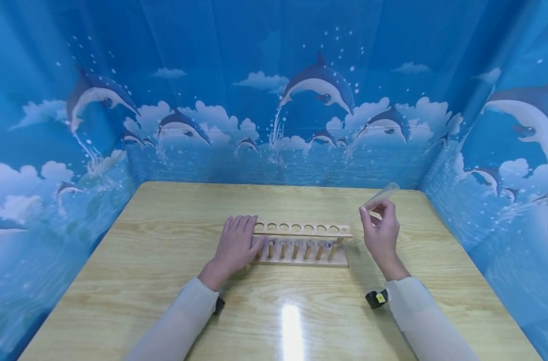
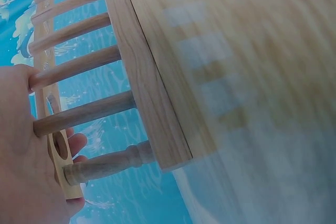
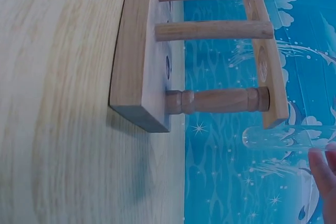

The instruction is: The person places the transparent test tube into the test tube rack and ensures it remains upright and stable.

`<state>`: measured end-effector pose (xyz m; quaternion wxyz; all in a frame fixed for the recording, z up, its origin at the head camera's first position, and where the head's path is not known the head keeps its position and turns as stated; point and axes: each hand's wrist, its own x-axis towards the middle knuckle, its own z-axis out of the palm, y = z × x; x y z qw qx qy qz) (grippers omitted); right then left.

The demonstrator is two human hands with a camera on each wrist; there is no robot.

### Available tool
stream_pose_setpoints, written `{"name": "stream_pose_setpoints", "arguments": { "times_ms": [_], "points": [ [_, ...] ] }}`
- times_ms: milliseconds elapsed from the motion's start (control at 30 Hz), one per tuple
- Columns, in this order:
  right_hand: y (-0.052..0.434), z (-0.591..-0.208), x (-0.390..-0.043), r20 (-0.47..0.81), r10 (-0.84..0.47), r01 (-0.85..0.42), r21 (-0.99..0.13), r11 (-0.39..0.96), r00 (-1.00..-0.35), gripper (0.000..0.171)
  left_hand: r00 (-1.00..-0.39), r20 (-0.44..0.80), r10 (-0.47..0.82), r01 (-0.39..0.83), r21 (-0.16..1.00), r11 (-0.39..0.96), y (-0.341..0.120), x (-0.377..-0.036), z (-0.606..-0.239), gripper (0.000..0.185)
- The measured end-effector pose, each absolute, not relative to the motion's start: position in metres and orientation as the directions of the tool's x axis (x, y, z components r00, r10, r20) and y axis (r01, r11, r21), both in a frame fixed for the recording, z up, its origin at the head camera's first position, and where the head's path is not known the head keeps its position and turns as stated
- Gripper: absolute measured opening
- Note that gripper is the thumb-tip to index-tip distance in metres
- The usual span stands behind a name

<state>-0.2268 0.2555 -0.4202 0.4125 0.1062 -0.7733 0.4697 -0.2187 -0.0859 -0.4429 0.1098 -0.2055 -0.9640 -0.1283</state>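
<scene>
Pale cream sleeves [image 1: 183, 321], black wrist-worn cameras [image 1: 376, 299]

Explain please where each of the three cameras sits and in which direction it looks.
Head: on the head, looking forward and down at the table; both forearms, the left hand on the wooden rack, the right hand pinching a clear test tube.
Left wrist: beside the rack's left end; palm and fingers show.
Right wrist: beside the rack's right end; fingertips and tube show.
All share the rack.

You see a light wooden tabletop [image 1: 165, 301]. A wooden rack [image 1: 303, 245] with round holes sits flat on it, near the middle.
</scene>
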Motion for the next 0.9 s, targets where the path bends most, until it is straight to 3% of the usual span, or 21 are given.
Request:
{"name": "stream_pose_setpoints", "arguments": {
  "times_ms": [900],
  "points": [
    [0.223, -0.391, -0.204, 0.783, 0.194, -0.667, -0.609, 0.43, -0.59, 0.025, -0.9, 0.24, 0.363, 0.415, 0.219, 0.883, -0.086, -0.221, -0.444, 0.064]
  ]
}}
